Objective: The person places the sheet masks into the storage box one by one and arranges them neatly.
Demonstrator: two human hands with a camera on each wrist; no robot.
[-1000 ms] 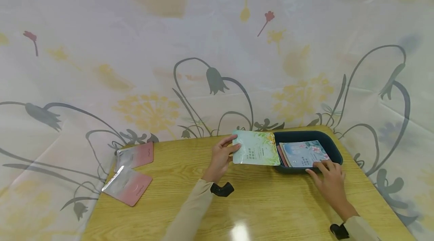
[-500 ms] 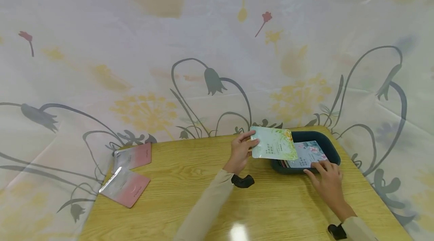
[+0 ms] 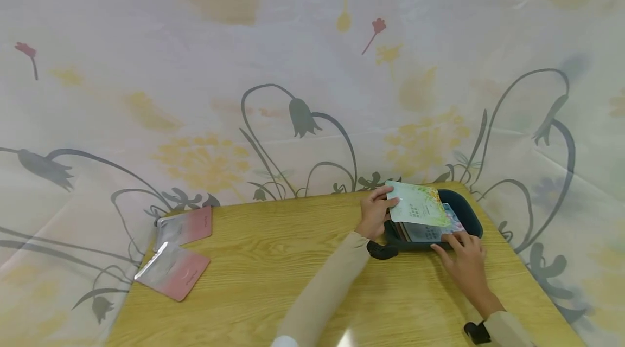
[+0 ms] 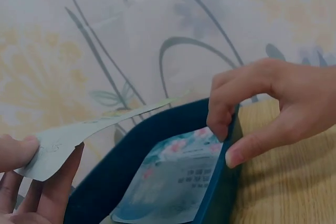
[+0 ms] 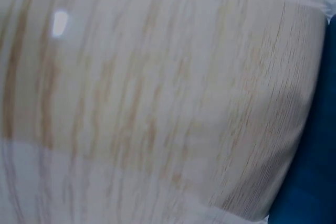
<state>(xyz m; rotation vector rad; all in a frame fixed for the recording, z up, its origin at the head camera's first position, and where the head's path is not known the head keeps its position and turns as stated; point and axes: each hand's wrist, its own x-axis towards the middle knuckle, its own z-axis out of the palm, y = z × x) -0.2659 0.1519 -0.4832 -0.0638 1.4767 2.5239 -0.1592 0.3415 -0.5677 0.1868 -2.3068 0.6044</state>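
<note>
My left hand pinches a light green sheet mask packet with yellow flowers by its left edge, thumb on top. This packet is held over a dark blue-green bin. Inside the bin, partly covered, lies a blue packet with pink flowers, and the edges of other packets show beside it. My right hand grips the bin's near rim; in the left wrist view its thumb is outside the wall and its fingers are on the inner side. The right wrist view shows the bin's blue wall but no hand.
Two pink and silver packets lie at the left of the wooden table, the nearer one slightly overlapping the other. A flower-printed cloth hangs behind the table. The bin stands near the table's back right corner.
My left hand has carried the light green packet rightward, from beside the bin to above it, covering more of the blue packet. My right hand stays on the rim.
</note>
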